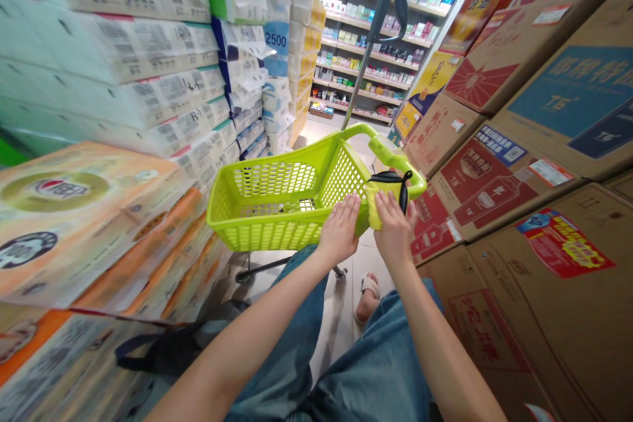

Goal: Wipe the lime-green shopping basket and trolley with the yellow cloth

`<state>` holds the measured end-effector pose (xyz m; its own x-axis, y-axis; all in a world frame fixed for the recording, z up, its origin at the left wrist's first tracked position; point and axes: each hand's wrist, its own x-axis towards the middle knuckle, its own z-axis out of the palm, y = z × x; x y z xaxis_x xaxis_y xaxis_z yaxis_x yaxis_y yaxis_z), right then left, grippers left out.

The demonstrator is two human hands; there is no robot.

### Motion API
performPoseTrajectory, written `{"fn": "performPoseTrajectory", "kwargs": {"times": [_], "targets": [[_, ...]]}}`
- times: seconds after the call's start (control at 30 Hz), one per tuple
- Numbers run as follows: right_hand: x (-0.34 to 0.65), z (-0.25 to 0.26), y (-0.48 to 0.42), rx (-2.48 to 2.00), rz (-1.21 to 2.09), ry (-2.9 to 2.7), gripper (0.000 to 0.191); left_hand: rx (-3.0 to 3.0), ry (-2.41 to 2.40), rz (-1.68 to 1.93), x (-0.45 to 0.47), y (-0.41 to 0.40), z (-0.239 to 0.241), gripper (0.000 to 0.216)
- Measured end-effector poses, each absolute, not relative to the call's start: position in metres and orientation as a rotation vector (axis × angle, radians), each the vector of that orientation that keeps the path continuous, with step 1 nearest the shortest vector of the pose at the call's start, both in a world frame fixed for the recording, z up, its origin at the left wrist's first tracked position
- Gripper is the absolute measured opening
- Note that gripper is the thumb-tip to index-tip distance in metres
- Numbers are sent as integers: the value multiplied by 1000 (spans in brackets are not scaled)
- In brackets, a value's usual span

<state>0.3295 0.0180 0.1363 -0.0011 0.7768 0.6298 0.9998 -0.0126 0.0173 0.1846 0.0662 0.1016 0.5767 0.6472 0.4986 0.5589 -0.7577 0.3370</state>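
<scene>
A bright green shopping cart (277,237) with a perforated plastic basket stands in front of me, its inside bare. My left hand (340,229) lies on the near rim of the basket, fingers stretched out flat and thumb hidden. At the cart's handle (395,155), my right hand (394,227) presses a small yellow pouch (374,201) with black trim and a black strap. The fingers lie across the pouch's front; the thumb cannot be made out.
Stacked paper packs (163,46) and orange cartons (84,211) line the left side. Cardboard boxes (534,277) rise close on the right. Ahead, a glass door with a dark handle (395,10) stands before stocked shelves (366,72). A dark bag (182,343) sits low at left.
</scene>
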Motion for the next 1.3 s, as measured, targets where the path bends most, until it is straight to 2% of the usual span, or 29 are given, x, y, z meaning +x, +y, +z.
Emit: {"fn": "performPoseTrajectory", "kwargs": {"times": [0.1, 0.23, 0.43, 0.53, 0.67, 0.77, 1.03, 1.3], "targets": [[313, 130, 13, -1785, -621, -1925, 65, 2673, 1039, 916, 184, 66, 101, 86], [344, 139, 10, -1768, -674, -1958, 59, 2686, 1032, 894, 184, 66, 102, 88], [409, 169, 19, -1983, -698, -1609, 58, 2662, 1025, 900, 183, 67, 103, 91], [384, 165, 23, -2019, -689, -1554, 61, 2651, 1023, 922, 184, 66, 103, 93], [320, 145, 17, -1926, -612, -1805, 65, 2654, 1024, 932, 185, 66, 100, 90], [309, 143, 11, -1838, -566, -1960, 60, 2652, 1012, 931, 184, 67, 99, 87], [416, 177, 32, -2012, -674, -1502, 45, 2662, 1018, 907, 186, 67, 102, 90], [316, 144, 33, -1907, -654, -1772, 52, 2667, 1027, 893, 187, 68, 99, 89]]}}
